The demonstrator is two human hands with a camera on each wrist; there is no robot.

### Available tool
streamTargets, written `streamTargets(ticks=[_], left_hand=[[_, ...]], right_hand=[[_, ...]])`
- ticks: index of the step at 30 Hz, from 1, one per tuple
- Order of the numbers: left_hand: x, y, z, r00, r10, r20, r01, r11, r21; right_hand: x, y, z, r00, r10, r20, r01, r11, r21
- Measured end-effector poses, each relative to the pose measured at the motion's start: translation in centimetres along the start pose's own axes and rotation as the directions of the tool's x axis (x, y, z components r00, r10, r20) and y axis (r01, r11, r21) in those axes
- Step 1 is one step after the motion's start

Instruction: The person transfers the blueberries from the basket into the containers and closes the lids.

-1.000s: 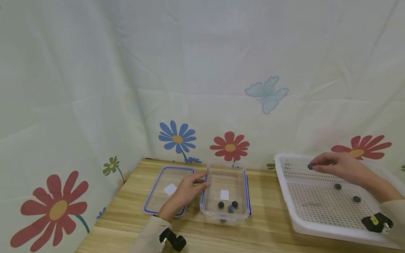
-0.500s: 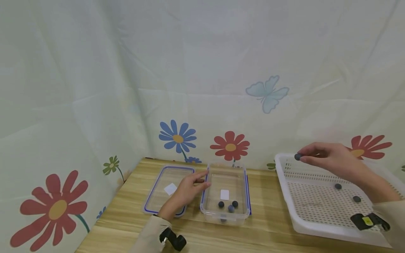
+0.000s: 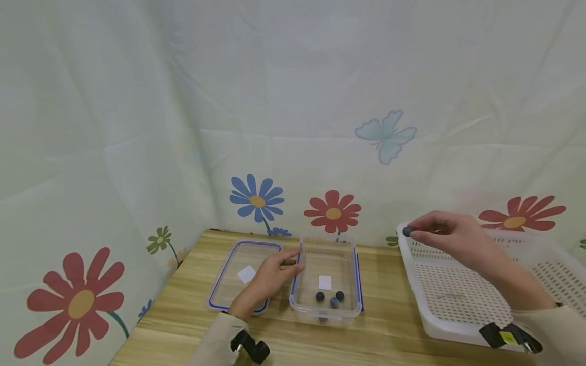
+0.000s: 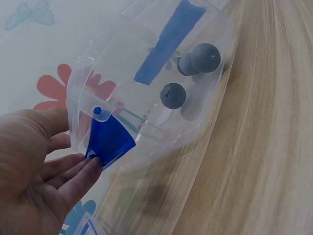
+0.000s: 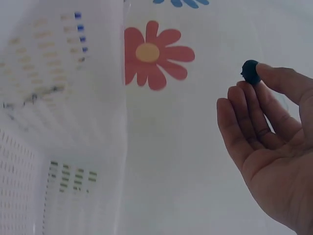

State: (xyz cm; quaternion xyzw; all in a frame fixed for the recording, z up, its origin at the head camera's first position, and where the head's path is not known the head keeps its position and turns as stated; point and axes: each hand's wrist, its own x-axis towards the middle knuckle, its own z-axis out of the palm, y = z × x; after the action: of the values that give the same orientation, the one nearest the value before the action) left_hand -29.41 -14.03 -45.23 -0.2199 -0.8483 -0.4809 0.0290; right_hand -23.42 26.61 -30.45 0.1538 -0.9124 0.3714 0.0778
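In the head view my right hand (image 3: 458, 241) pinches a dark blueberry (image 3: 407, 232) between thumb and fingertips, above the back left corner of the white basket (image 3: 418, 305). The right wrist view shows the same blueberry (image 5: 250, 72) at the thumb tip, the other fingers loosely extended. My left hand (image 3: 270, 274) holds the left side of a clear plastic container (image 3: 297, 305). In the left wrist view its fingertips are at the blue latch (image 4: 110, 139) and another finger lies behind the rim. Three blueberries (image 4: 173, 96) lie inside the container, toward its near end.
The container's clear lid (image 3: 229, 274) with a blue seal lies flat on the wooden table (image 3: 384, 284), left of the container and partly under my left forearm. A flowered curtain (image 3: 293, 101) hangs behind. My right forearm covers part of the basket floor.
My right hand has moved left with the blueberry, from over the basket's inside to its left rim. The arm now covers two blueberries seen earlier in the basket. My left hand has stayed put.
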Motion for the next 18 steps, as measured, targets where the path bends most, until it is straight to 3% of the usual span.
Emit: streamTargets(ticks=[10,18], left_hand=[[0.0,0.0,0.0,1.000,-0.002,0.000,0.002,1.000,0.002],[0.0,0.1,0.0,1.000,-0.011,-0.002,0.011,1.000,0.006]], right_hand=[[-0.4,-1.3,4.0,0.998,0.044,-0.037,-0.039,0.990,0.134],[-0.5,-2.3,7.2,0.998,0.039,-0.058,-0.023,0.969,0.245]])
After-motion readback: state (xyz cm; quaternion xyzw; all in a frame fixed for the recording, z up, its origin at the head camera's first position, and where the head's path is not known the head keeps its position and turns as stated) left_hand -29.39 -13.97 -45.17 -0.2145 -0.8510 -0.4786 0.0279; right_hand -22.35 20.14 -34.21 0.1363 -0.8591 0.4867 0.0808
